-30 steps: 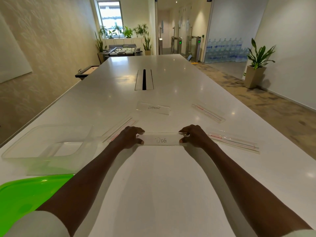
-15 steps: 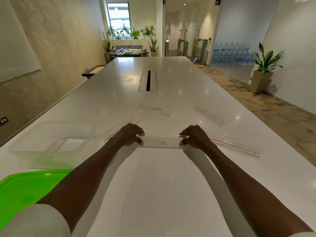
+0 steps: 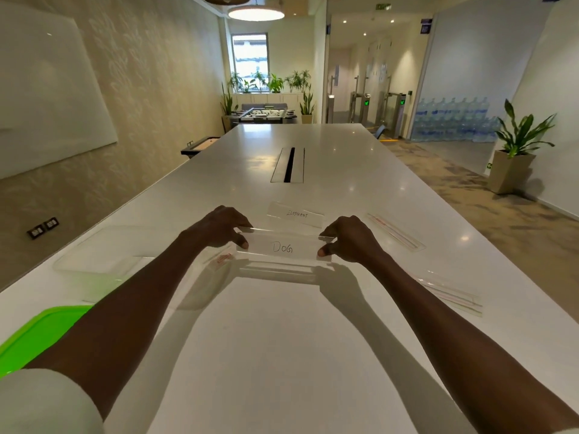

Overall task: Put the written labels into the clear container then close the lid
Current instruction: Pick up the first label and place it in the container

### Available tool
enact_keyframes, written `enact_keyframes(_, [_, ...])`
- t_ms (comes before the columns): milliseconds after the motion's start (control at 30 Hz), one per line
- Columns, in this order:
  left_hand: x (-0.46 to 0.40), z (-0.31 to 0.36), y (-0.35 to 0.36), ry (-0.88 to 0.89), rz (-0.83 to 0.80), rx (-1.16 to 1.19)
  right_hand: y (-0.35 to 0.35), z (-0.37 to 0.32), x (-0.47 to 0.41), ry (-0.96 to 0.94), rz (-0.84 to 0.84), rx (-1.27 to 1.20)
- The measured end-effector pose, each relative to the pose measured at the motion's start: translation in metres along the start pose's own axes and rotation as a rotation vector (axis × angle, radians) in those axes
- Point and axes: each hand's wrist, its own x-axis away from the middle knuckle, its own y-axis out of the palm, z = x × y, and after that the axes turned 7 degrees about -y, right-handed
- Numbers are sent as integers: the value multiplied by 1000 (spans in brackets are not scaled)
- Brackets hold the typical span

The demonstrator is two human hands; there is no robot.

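A clear strip label reading "DOG" (image 3: 282, 247) hangs just above the white table (image 3: 282, 355), casting a shadow below it. My left hand (image 3: 219, 227) pinches its left end and my right hand (image 3: 351, 238) pinches its right end. A second label reading "ELEPHANT" (image 3: 296, 214) lies flat just beyond. The clear container (image 3: 103, 252) sits open at the left, beside my left forearm. Its green lid (image 3: 37, 336) lies at the near left table edge.
Two clear strips with red lines lie to the right, one far (image 3: 396, 231) and one near (image 3: 451, 296). Another red-marked strip (image 3: 224, 258) pokes out under my left wrist. A cable slot (image 3: 288, 166) runs down the table's middle.
Both hands have lifted the DOG label off the table surface; it now hangs above its shadow. The camera has tilted upward.
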Motion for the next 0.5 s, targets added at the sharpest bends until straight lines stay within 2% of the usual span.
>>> enact_keyframes(267, [25,-34,-57,-80,51,36,-9,-61,-17,-120,41,8])
enact_keyframes(500, [52,-103,-112,-97,93,-5,16,-147,-44,-195,57,-4])
